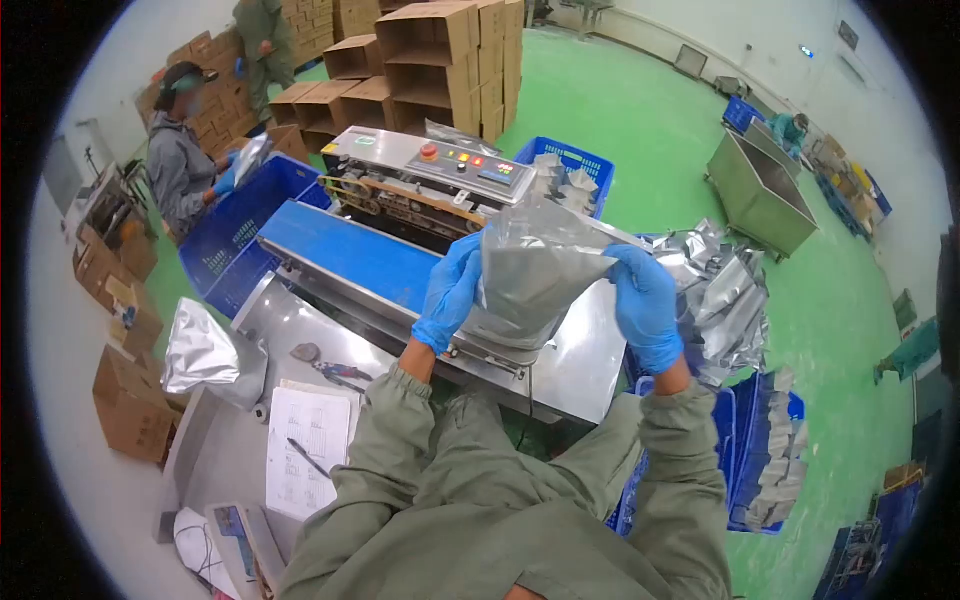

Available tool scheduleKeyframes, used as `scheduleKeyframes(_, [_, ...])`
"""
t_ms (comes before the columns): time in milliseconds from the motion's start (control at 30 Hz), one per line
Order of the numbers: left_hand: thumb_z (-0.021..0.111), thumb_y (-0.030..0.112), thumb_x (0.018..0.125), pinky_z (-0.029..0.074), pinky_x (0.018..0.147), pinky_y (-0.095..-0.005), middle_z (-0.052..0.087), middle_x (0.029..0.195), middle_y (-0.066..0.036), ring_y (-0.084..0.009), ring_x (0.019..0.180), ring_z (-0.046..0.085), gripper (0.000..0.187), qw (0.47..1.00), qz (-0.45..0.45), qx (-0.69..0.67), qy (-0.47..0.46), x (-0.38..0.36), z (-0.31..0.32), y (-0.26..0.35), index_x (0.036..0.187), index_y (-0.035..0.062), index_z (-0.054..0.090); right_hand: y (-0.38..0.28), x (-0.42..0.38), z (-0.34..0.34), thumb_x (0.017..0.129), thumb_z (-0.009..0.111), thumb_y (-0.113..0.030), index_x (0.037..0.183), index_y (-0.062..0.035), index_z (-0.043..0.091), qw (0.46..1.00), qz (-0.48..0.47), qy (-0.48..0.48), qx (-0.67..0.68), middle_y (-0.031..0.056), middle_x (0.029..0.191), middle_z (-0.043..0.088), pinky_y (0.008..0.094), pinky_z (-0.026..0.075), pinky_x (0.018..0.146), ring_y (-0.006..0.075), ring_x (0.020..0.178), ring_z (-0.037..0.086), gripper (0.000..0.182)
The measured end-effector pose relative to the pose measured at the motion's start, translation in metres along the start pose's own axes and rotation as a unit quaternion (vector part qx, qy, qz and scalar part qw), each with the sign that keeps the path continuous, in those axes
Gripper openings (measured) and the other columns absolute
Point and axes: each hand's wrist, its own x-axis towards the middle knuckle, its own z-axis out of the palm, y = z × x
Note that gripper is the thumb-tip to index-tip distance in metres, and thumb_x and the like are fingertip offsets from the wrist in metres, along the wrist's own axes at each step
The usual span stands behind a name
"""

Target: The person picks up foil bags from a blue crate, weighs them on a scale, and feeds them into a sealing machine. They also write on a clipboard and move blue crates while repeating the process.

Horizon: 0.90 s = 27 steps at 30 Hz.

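Observation:
A silver foil bag [530,270] is held up between my two blue-gloved hands, over the metal table [585,350] at the right end of the sealing machine [430,170]. My left hand [450,290] grips the bag's left side near its top. At the upper right corner of the bag, my right hand [645,305] pinches the foil. The machine's blue conveyor belt [345,255] runs to the left of the bag. Beyond the bag is the control panel with its red button [429,151].
Silver bags [710,290] are piled at the right, above blue crates [740,440]. Papers [305,440], a pen and a full foil bag [210,355] lie at the left. A co-worker [185,150] stands by a blue crate [235,225]. Cardboard boxes [430,60] are stacked behind.

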Motion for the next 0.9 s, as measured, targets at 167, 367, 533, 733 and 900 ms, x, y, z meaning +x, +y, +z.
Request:
scheduleKeyframes(167, [0.051, 0.010, 0.090, 0.038, 0.097, -0.0309, 0.059, 0.117, -0.011, -0.0191, 0.112, 0.051, 0.034, 0.981, 0.165, 0.084, 0.050, -0.001, 0.016, 0.002, 0.123, 0.0019, 0.054, -0.007, -0.027, 0.032, 0.079, 0.059, 0.001, 0.105, 0.0004, 0.059, 0.987, 0.005, 0.138, 0.083, 0.0103, 0.101, 0.064, 0.0292, 0.048, 0.078, 0.0156, 0.087, 0.060, 0.026])
scheduleKeyframes(367, [0.058, 0.023, 0.083, 0.037, 0.098, -0.0377, 0.055, 0.122, -0.013, -0.0246, 0.112, 0.050, 0.041, 0.980, 0.187, 0.063, 0.036, 0.005, 0.018, -0.017, 0.116, -0.0003, 0.056, 0.025, -0.057, 0.059, 0.080, 0.062, -0.010, 0.104, -0.0008, 0.060, 0.983, 0.005, 0.149, 0.106, 0.0146, 0.095, 0.063, 0.0349, 0.048, 0.080, 0.0255, 0.089, 0.061, 0.025])
scheduleKeyframes(533, [0.053, 0.024, 0.089, 0.039, 0.093, -0.0328, 0.057, 0.114, -0.009, -0.0201, 0.106, 0.051, 0.035, 0.991, 0.090, 0.076, 0.061, 0.019, -0.005, 0.010, 0.111, -0.0029, 0.056, 0.018, -0.048, 0.059, 0.081, 0.054, -0.008, 0.090, -0.0006, 0.058, 0.979, -0.038, 0.195, 0.046, 0.0224, 0.083, 0.058, 0.0413, 0.045, 0.066, 0.0397, 0.076, 0.057, 0.012])
scheduleKeyframes(733, [0.053, 0.022, 0.092, 0.041, 0.091, -0.0325, 0.055, 0.120, -0.011, -0.0188, 0.104, 0.052, 0.037, 0.991, 0.111, 0.006, 0.069, 0.017, -0.001, 0.000, 0.119, -0.0028, 0.053, 0.014, -0.050, 0.061, 0.081, 0.057, -0.008, 0.090, -0.0015, 0.057, 0.978, -0.011, 0.200, 0.060, 0.0199, 0.080, 0.058, 0.0398, 0.045, 0.066, 0.0371, 0.074, 0.057, 0.012])
scheduleKeyframes(900, [0.057, 0.014, 0.082, 0.042, 0.090, -0.0319, 0.056, 0.119, -0.011, -0.0200, 0.103, 0.052, 0.043, 0.993, 0.081, 0.058, 0.061, 0.010, -0.023, -0.064, 0.121, -0.0035, 0.052, 0.022, -0.053, 0.069, 0.080, 0.057, -0.009, 0.089, -0.0018, 0.058, 0.975, -0.032, 0.218, 0.030, 0.0187, 0.081, 0.059, 0.0401, 0.045, 0.066, 0.0365, 0.075, 0.057, 0.012])
